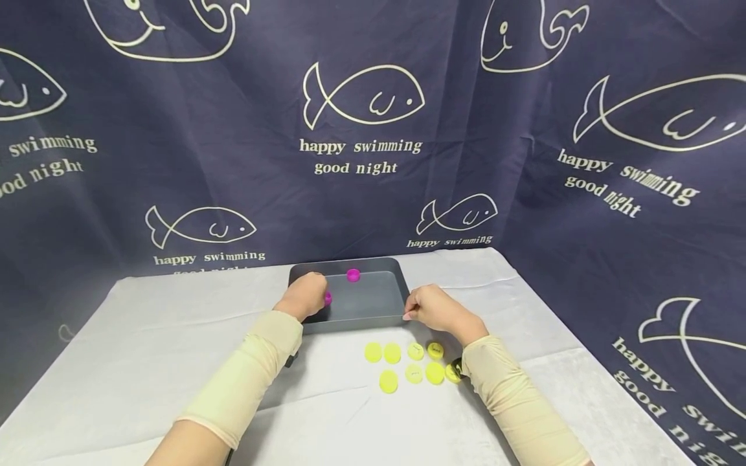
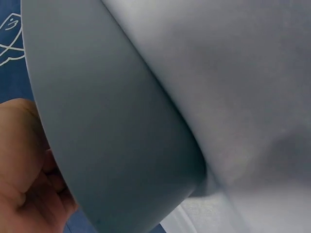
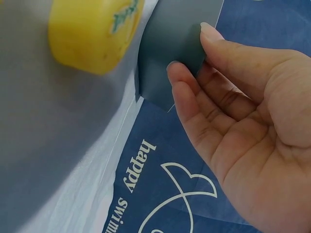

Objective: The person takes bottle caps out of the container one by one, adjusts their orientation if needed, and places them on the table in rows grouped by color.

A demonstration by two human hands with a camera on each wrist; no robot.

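Note:
My left hand [image 1: 304, 296] reaches over the left side of a dark grey tray [image 1: 367, 301], fingers curled down inside its wall. Right at those fingertips, a magenta bottle cap [image 1: 327, 298] is held, partly hidden by the hand. In the left wrist view the tray's outer wall [image 2: 107, 116] covers the fingertips of the curled hand [image 2: 29, 170]. A second magenta cap [image 1: 353, 275] lies by the tray's back wall. My right hand [image 1: 434, 307] grips the tray's near right corner, thumb [image 3: 212, 33] at the rim and fingers [image 3: 184, 92] against the outside in the right wrist view.
Several yellow bottle caps [image 1: 392, 353], some with dark marks, lie on the white cloth [image 1: 332, 414] in front of the tray, the rightmost partly behind my right wrist. A dark blue fish-print curtain [image 1: 361, 207] hangs behind and beside the table.

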